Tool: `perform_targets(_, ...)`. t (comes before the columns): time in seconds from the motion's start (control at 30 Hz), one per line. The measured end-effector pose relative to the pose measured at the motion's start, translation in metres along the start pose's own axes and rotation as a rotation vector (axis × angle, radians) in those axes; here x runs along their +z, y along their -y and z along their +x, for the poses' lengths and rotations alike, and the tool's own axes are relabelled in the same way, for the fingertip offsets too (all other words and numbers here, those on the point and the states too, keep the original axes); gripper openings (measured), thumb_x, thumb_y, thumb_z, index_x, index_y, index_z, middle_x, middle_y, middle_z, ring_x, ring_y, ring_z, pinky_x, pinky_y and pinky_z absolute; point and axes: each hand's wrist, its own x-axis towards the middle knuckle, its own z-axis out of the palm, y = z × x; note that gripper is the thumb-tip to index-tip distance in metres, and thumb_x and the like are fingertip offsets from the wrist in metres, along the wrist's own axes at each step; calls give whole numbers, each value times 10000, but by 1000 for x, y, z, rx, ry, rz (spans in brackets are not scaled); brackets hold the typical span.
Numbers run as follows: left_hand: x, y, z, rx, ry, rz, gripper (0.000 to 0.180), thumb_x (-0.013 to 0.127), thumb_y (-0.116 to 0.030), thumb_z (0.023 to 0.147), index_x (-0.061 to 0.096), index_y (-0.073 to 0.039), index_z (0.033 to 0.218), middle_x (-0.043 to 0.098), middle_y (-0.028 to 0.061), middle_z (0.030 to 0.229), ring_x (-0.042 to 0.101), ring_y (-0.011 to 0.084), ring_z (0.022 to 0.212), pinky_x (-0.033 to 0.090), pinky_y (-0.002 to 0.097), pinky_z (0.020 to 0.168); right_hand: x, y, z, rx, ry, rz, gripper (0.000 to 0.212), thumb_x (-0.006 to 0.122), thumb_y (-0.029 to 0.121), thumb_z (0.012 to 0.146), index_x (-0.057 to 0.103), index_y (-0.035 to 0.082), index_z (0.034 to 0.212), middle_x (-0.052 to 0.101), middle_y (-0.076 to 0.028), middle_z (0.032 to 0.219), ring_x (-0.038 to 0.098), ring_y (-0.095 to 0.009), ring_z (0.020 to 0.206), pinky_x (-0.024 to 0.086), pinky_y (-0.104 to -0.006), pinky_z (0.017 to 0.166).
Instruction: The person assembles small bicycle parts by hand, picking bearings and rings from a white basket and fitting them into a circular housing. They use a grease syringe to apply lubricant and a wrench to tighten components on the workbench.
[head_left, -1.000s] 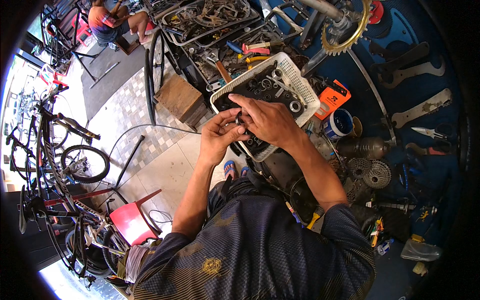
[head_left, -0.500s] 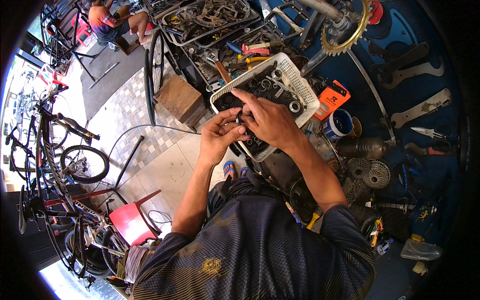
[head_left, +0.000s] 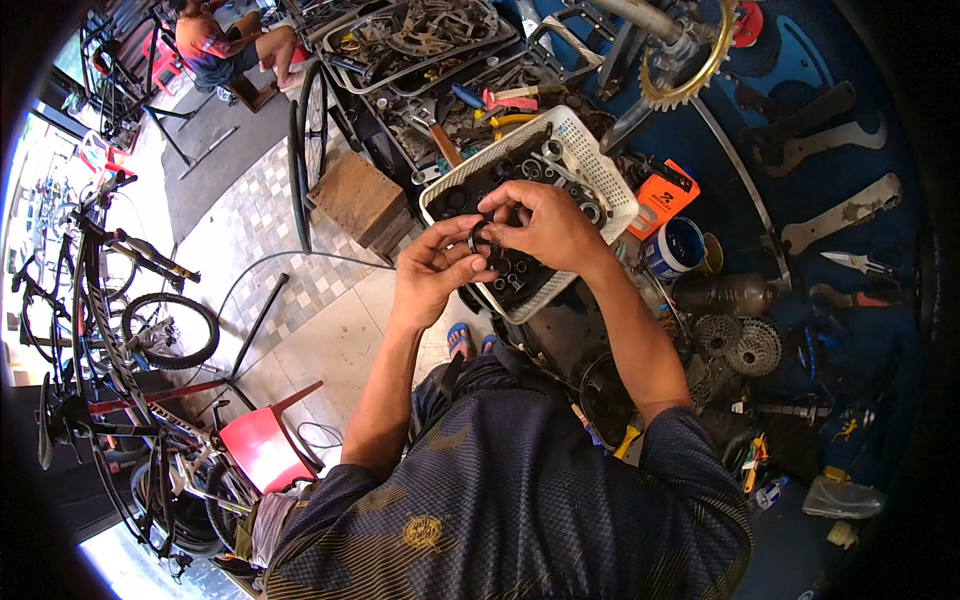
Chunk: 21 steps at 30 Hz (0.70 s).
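Between my hands is a small black ring [head_left: 478, 238], held above a white perforated plastic basket [head_left: 610, 190]. My left hand [head_left: 437, 265] pinches the ring between thumb and fingers from the left. On its other side, the thumb and fingers of my right hand [head_left: 545, 228] close on the ring's edge. Inside the basket lie several loose metal rings, spacers and small round parts, among them a silver ring [head_left: 552, 150] near the far end. My hands cover the middle of the basket.
Left of the basket stands a wooden block [head_left: 360, 195]. An orange box [head_left: 665, 200] and a blue-and-white tub [head_left: 675, 248] are at its right. A gold-toothed chainring [head_left: 655, 85] overhangs the far right. Bicycles [head_left: 165, 330] and a red chair [head_left: 265, 448] stand at left; another person [head_left: 235, 50] sits far back.
My right hand has shifted slightly, its index finger curling in from a stretched pose. The ring now shows more of its open face. My left hand has barely moved.
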Motion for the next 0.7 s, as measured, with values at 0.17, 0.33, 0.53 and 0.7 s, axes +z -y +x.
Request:
perform_targets(0.17,-7,1,3,-46,18,-113,462,694,28,955,543,47,1391,656,151,1229,714,287,1090,680,420,861,-4,-21,9,10,57,180,256,815,166,892,730,8,1074,743,-63,928,680,-111,837,549,-302,746)
perform_targets(0.33,-12,7,3,-80,-4,-285,494,704,-95,977,519,32,1417,648,179,1239,730,369,1066,697,399,797,-7,-49,10,21,-54,263,217,760,176,956,738,6,1087,717,-36,900,625,-82,815,511,-270,740)
perform_targets(0.53,-20,14,-2,-41,-9,-298,444,648,-37,1002,529,-51,1429,624,165,1243,736,383,1046,702,414,789,7,-90,18,174,-200,-241,165,751,222,920,762,74,993,751,-113,911,725,-264,844,561,-380,763)
perform_targets(0.7,-32,18,-9,-11,-54,-302,432,656,-80,1009,537,-77,1425,639,154,1250,734,390,1052,701,406,783,38,-113,26,228,-197,-395,184,752,154,896,719,70,1057,721,-86,927,714,-294,895,555,-433,775)
